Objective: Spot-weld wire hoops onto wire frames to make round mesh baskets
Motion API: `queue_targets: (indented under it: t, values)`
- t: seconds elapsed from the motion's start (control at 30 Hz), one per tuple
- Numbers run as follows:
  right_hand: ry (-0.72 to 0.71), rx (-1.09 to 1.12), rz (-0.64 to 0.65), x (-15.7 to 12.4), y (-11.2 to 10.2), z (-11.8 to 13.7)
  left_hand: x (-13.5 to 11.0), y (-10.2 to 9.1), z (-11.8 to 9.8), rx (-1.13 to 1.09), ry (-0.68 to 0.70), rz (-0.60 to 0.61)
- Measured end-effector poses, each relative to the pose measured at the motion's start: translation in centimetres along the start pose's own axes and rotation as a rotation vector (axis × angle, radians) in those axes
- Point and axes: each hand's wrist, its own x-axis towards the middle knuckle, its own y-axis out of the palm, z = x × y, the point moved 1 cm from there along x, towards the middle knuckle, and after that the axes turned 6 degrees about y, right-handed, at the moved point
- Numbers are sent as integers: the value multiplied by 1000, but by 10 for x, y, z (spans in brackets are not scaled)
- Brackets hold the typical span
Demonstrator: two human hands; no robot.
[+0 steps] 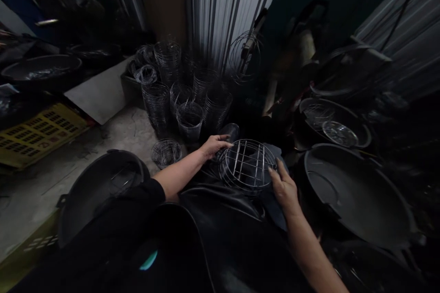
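A round wire basket (247, 165) with a grid bottom rests on my lap, its bottom turned up and toward me. My left hand (213, 145) grips its far left rim, fingers curled over the wire. My right hand (283, 187) holds the near right rim, fingers closed against it. A dark apron or cloth (220, 219) lies under the basket.
Stacks of wire baskets (187, 96) stand on the floor ahead, one small basket (167, 152) nearer. Large black tubs sit at the left (99, 192) and right (354, 192); another tub (335, 123) holds wire parts. A yellow crate (37, 135) lies left.
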Motion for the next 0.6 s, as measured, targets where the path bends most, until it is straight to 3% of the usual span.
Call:
queue_targets:
  t: [0.13, 0.23, 0.3, 0.33, 0.43, 0.5, 0.6]
  values:
    - [-14, -47, -40, -24, -3, 20, -3, 2, -21, 105, -86, 99]
    - [-246, -227, -95, -37, -8, 39, -4, 13, -47, 206, -149, 227]
    - [-363, -236, -101, -37, -16, 39, -1, 22, -67, 254, -111, 273]
    - [-372, -216, -119, -36, -23, 32, 1, 27, -77, 306, -6, 267]
    - [-142, -117, -290, -38, -55, -15, 4, 42, -92, 441, 189, 314]
    - [149, -50, -440, -49, -84, -65, 7, 51, -86, 555, 208, 369]
    - [445, -27, -547, -80, -127, -144, 14, 60, -62, 799, 159, 450]
